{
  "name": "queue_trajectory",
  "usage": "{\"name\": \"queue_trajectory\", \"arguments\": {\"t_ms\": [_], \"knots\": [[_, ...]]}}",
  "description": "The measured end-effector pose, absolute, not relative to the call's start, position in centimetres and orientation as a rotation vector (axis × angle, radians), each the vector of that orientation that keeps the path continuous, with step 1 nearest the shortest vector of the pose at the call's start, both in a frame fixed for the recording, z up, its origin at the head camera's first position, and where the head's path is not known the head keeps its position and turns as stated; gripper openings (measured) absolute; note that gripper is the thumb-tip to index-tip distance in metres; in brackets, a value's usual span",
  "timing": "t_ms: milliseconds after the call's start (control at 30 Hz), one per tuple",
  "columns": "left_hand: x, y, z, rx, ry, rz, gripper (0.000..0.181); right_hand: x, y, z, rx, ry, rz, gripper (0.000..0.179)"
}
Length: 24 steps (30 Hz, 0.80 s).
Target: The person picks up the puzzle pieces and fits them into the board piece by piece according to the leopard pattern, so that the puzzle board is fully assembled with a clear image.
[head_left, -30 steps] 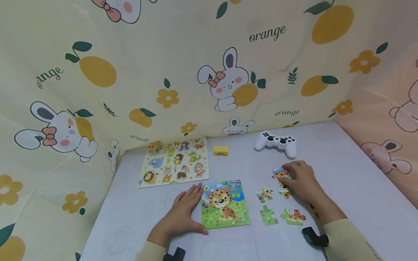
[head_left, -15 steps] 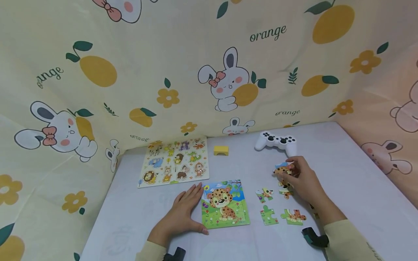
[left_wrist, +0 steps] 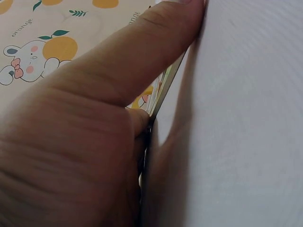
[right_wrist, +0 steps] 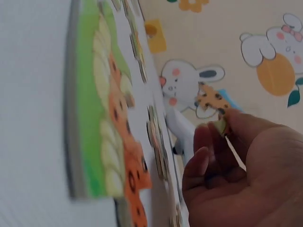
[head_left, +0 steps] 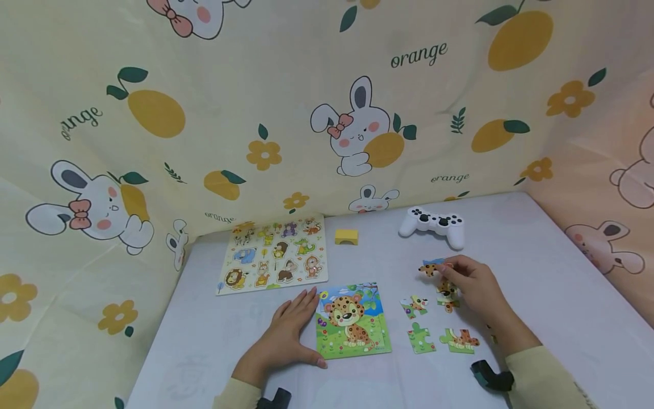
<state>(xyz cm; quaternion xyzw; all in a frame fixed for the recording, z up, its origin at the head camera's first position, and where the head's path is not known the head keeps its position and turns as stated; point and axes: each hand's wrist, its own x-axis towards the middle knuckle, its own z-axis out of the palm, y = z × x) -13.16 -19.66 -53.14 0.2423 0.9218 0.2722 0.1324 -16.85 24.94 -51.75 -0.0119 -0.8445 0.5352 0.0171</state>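
A jigsaw piece (head_left: 428, 269) with spotted orange fur and blue sky is pinched between thumb and fingers of my right hand (head_left: 475, 284). In the right wrist view, that piece (right_wrist: 212, 98) is raised off the table. My left hand (head_left: 288, 326) rests at the left side of a square leopard picture board (head_left: 352, 321), fingers straight and thumb by its lower corner. Just below the right hand lies a leopard-face piece (head_left: 448, 295). Other loose pieces include a white-and-purple one (head_left: 415, 305), a green one (head_left: 421, 339) and a spotted-body one (head_left: 461, 341). Another is mostly hidden under the right wrist.
An animal board (head_left: 273, 255) lies at the back left, with a yellow block (head_left: 346, 237) to its right. A white game controller (head_left: 433, 225) sits at the back right. Printed cloth (head_left: 286, 113) hangs behind the white table (head_left: 194, 329).
My right hand has lifted the spotted jigsaw piece and moved it slightly left; the piece has tilted in the fingers. My left hand stays at the picture board.
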Motion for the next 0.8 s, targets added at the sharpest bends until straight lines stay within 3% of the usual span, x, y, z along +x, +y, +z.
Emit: {"name": "queue_trajectory", "arguments": {"t_ms": [300,800], "knots": [[-13.1,-19.7,-53.2,0.696,2.676,0.786,0.145,-16.2,22.3,-51.3,-0.026,-2.605,1.817,0.042],[-13.2,-19.7,-53.4,0.7,2.686,0.778,0.145,-15.3,17.1,-51.3,0.096,-2.511,2.128,0.018]]}}
